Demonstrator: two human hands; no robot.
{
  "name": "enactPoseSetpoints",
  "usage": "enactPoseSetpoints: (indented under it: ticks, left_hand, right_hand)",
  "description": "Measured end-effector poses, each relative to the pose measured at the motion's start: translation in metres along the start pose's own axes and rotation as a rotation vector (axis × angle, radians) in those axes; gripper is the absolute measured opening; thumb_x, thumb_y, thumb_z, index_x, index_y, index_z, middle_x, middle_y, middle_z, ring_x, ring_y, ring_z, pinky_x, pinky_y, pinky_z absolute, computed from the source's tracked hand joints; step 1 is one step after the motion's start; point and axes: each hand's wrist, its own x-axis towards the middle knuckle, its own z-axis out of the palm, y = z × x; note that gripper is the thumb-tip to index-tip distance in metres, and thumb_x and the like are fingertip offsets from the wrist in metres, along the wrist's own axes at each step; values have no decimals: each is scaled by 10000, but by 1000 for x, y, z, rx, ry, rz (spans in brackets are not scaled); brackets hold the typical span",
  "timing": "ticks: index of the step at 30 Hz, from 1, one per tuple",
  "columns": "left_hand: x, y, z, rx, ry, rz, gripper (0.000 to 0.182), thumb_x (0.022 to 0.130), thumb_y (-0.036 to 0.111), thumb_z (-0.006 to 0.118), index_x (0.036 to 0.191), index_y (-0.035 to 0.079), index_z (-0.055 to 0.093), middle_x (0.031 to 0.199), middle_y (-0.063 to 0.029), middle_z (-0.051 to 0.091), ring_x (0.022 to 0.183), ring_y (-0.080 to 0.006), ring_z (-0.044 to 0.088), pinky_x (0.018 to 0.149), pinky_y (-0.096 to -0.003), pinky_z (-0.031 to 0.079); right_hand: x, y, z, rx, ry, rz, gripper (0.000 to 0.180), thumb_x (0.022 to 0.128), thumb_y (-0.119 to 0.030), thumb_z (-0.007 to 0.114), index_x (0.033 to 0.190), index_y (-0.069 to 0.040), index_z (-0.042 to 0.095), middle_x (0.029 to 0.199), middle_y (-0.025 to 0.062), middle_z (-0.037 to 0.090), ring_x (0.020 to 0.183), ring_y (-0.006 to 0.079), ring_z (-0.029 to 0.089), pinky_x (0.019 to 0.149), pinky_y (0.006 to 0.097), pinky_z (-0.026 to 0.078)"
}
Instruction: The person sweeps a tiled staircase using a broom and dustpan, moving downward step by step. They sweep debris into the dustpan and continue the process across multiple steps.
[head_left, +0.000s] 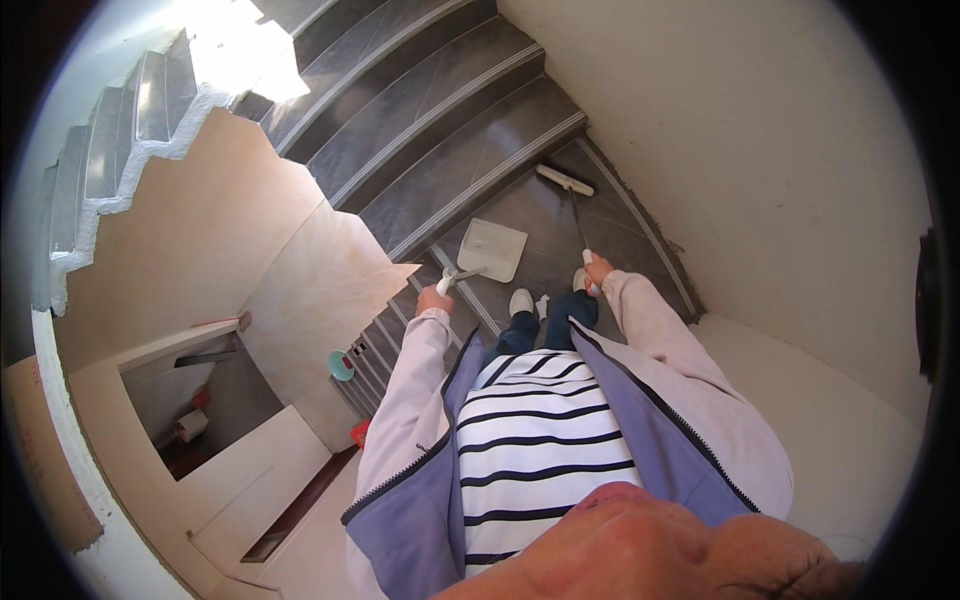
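My left hand (434, 301) is closed round the white handle end of a long-handled dustpan (493, 250). The pale pan lies on the dark tiled landing, ahead of my shoes. In my right hand (597, 271) is the white and light-blue grip of a broom (565, 180). Its thin shaft runs away from me to a white head with dark bristles, which is at the landing near the lowest step going up. The broom head and the dustpan are apart. A crumpled white scrap (542, 307) lies on the floor between my feet.
Dark tiled stairs (450, 139) rise ahead and to the upper left. More steps (382, 337) lead down at my left, where a turquoise basin (341, 365) and a red object (360, 433) stand. A plain wall (720, 150) borders the landing on the right.
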Motion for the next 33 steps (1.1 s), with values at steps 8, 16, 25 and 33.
enactPoseSetpoints:
  ticks: [8, 16, 25, 33]
  left_hand:
    - [3, 0, 1, 36, -23, -20, 248, 758, 260, 597, 964, 132, 646, 927, -157, 631, 891, -351, 595, 764, -457, 474]
    - [-4, -9, -7, 59, -63, 76, 228, 748, 232, 594, 948, 139, 651, 905, -162, 631, 873, -351, 597, 747, -449, 478]
    - [16, -33, 5, 30, -58, 142, 198, 717, 199, 613, 885, 107, 661, 857, -177, 632, 834, -345, 604, 733, -428, 476]
    - [-1, -10, -7, 109, -91, 76, 246, 742, 253, 604, 955, 136, 646, 940, -156, 628, 903, -345, 592, 756, -444, 478]
  right_hand:
    - [-81, 82, -13, 9, -222, 42, 518, 826, -76, 458, 1327, -104, 329, 567, 69, 471, 393, 115, 439, 325, 274, 344]
    - [-176, 57, -48, 556, -146, 242, 581, 844, -123, 472, 1376, -204, 252, 633, 72, 467, 410, 81, 369, 338, 214, 313]
    - [-76, 51, -26, 343, 142, 131, 466, 828, -82, 422, 1280, -164, 344, 572, 69, 434, 406, 129, 434, 323, 276, 357]
    - [-87, 91, 9, 95, -210, 53, 494, 820, -70, 459, 1298, -77, 333, 567, 60, 456, 405, 115, 431, 333, 263, 347]
